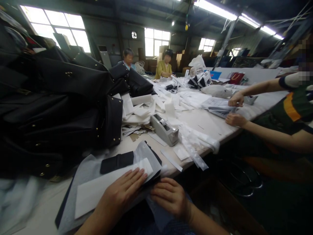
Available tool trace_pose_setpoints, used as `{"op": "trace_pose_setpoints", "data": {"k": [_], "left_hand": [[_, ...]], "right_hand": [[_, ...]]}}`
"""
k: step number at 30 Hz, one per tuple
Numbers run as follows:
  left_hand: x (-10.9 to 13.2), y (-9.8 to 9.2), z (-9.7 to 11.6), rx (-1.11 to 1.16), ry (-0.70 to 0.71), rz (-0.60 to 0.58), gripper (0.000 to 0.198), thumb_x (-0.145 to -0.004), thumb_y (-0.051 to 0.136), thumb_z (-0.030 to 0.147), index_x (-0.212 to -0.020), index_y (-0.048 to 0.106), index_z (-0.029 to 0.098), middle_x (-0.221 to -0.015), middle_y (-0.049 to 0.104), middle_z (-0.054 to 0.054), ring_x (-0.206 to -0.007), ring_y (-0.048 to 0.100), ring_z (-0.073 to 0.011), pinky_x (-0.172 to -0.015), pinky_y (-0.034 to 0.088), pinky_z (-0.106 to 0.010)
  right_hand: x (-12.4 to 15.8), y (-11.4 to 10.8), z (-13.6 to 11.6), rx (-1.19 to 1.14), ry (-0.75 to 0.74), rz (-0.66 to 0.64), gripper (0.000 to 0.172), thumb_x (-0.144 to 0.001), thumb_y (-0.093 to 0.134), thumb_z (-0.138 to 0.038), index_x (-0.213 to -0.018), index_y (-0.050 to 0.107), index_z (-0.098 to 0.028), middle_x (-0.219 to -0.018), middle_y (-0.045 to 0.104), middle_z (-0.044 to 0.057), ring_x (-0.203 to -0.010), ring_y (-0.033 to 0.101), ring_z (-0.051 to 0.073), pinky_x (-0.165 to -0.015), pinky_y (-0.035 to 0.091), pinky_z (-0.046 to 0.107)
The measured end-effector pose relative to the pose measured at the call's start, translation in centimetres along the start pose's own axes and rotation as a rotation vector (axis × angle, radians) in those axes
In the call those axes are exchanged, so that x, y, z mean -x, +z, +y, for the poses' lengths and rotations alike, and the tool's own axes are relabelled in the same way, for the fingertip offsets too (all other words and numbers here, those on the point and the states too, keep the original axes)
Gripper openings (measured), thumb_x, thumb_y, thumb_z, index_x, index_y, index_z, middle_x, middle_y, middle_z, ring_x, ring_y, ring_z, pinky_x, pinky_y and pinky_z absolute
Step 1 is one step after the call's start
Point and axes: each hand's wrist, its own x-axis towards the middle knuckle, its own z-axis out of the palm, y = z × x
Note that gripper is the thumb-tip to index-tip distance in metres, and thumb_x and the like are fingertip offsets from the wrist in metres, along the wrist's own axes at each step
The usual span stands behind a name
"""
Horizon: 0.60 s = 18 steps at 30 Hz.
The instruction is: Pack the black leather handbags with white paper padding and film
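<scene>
Plainly, two bare hands are nearest us. Our right hand (172,197) has its fingers bent together at the edge of the work; whether it pinches anything we cannot tell. Our left hand (124,187) lies flat, fingers stretched and side by side, on one long white foam-like strip (95,195). Just beyond that strip we count one small black leather-like rectangle (117,162) with a band across it. Both rest on one thin, whitish translucent sheet (85,169), spread over one dark flat panel (60,213) at the near edge of the white desk (200,125).

A little farther on, we see one grey tape dispenser (164,130), with clear plastic strips (193,148) just beside it. Behind it lie a heap of white foam-like pieces (140,107) and a spread of thin brown-and-grey scraps (137,130), both too jumbled for us to count. To the left rises a pile of black leather-like bags (73,78) with small gold studs, overlapping past counting.

On the right, one co-worker (290,107) has two hands on a greyish plastic-wrapped bundle (216,105). Beyond, we find one red bag (236,78), one blue box (214,75) and two seated co-workers (163,69).
</scene>
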Motion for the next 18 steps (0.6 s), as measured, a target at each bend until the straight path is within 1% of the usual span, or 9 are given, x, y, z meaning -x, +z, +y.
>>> {"op": "trace_pose_setpoints", "data": {"k": [4,7,9,11,14,16,18], "left_hand": [[-0.3,-0.3,0.1,-0.057,0.006,-0.002,0.038,-0.099,0.037,0.011,-0.133,0.055,0.015,-0.131,0.065,-0.006,-0.125,0.057,-0.0196,-0.101,0.052,-0.035],[-0.2,-0.2,0.2,-0.060,0.007,-0.016,0.040,-0.100,0.032,0.010,-0.134,0.054,0.015,-0.131,0.065,-0.007,-0.125,0.057,-0.0197,-0.100,0.053,-0.036],[0.0,0.1,0.3,-0.040,-0.011,-0.019,0.040,-0.100,0.033,0.012,-0.135,0.053,0.016,-0.132,0.064,-0.008,-0.125,0.058,-0.0200,-0.100,0.053,-0.037],[0.2,0.4,0.4,-0.014,-0.058,-0.003,0.040,-0.100,0.035,0.014,-0.135,0.053,0.018,-0.130,0.065,-0.010,-0.122,0.060,-0.0210,-0.099,0.054,-0.038],[0.5,0.9,0.7,0.033,-0.137,0.037,0.039,-0.100,0.036,0.017,-0.135,0.054,0.022,-0.120,0.067,-0.011,-0.113,0.064,-0.0217,-0.095,0.057,-0.039],[0.5,1.1,1.0,0.067,-0.155,0.059,0.039,-0.100,0.038,0.018,-0.135,0.054,0.021,-0.115,0.067,-0.010,-0.110,0.065,-0.0221,-0.094,0.057,-0.041],[0.5,1.1,1.2,0.101,-0.156,0.078,0.039,-0.100,0.037,0.017,-0.135,0.054,0.019,-0.112,0.067,-0.010,-0.108,0.065,-0.0210,-0.096,0.057,-0.042]], "right_hand": [[-0.6,-0.9,-0.8,-0.087,-0.022,-0.026,0.013,-0.093,0.057,-0.010,-0.100,0.068,-0.013,-0.094,0.078,0.003,-0.088,0.072,0.011,-0.097,0.053,0.032],[-1.5,-2.0,-1.1,-0.073,-0.052,-0.062,0.014,-0.093,0.057,-0.011,-0.100,0.069,-0.013,-0.096,0.078,0.004,-0.088,0.073,0.013,-0.094,0.056,0.031],[-2.6,-2.8,-1.0,-0.051,-0.098,-0.096,0.016,-0.094,0.056,-0.011,-0.102,0.069,-0.012,-0.096,0.078,0.005,-0.088,0.073,0.015,-0.093,0.057,0.032],[-3.8,-3.7,-0.6,-0.041,-0.130,-0.119,0.016,-0.094,0.055,-0.012,-0.101,0.069,-0.012,-0.094,0.078,0.005,-0.087,0.073,0.015,-0.095,0.056,0.033],[-5.7,-4.6,0.2,-0.046,-0.131,-0.129,0.012,-0.093,0.058,-0.012,-0.100,0.069,-0.012,-0.090,0.078,0.003,-0.087,0.072,0.014,-0.098,0.052,0.031],[-6.8,-4.7,1.0,-0.061,-0.114,-0.125,0.010,-0.094,0.060,-0.013,-0.098,0.068,-0.014,-0.088,0.077,0.002,-0.088,0.071,0.013,-0.100,0.049,0.032],[-7.9,-4.2,1.9,-0.081,-0.087,-0.122,0.010,-0.095,0.059,-0.014,-0.098,0.068,-0.016,-0.087,0.076,0.000,-0.086,0.070,0.012,-0.100,0.047,0.033]]}}
